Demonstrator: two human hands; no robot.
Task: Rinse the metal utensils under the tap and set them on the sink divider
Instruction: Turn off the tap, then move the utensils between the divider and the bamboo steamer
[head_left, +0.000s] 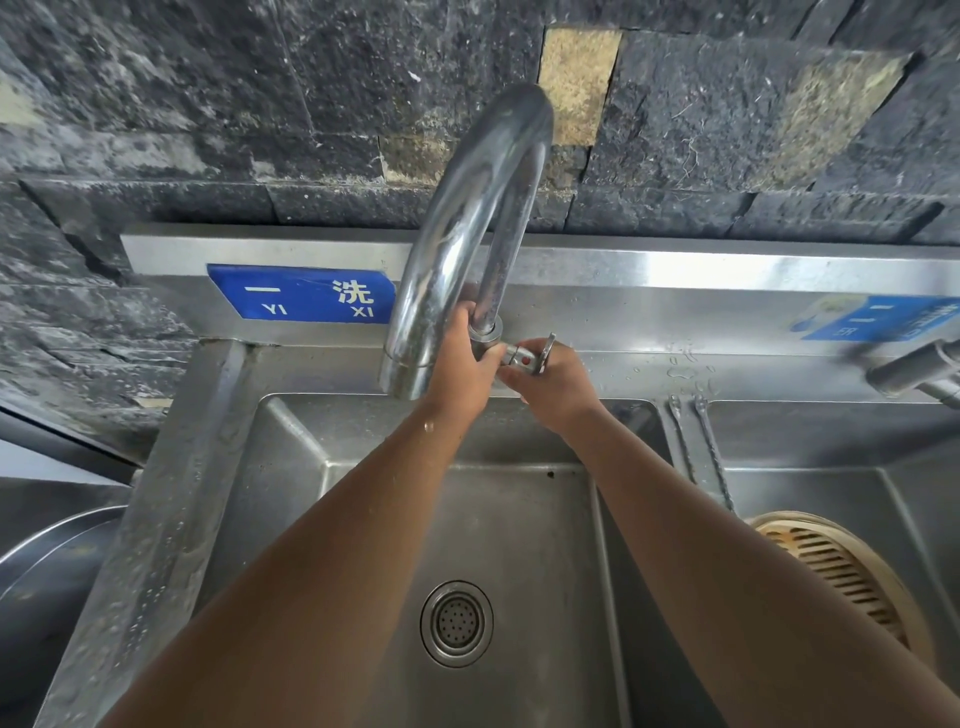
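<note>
Two long, thin metal utensils (698, 447) lie side by side on the narrow steel divider (680, 415) between the two basins, running from its back edge towards the viewer; their near ends pass behind the right forearm, so what kind of utensil they are is hard to say. Both hands are empty of utensils and busy at the tall curved chrome tap (467, 218). The left hand (460, 371) is wrapped around the base of the tap's upright stem, fingers curled behind it, bracing it. The right hand (553, 384) is pinched closed on the small cross-shaped metal valve handle (535, 353) with a red dot, sticking out to the right of that base. No water is visible at the spout, and the left steel basin (291, 467) looks drained, its round strainer (456, 622) bare.

With the utensils apparently already placed, the step in hand seems to be working the valve, probably closing it. To do it well, hold the stem firm with the left hand so the loose-looking tap doesn't swing, and turn the handle with the fingertips only until it seats, without forcing it.

A round slatted bamboo steamer lid (836, 571) sits in the right basin.
</note>
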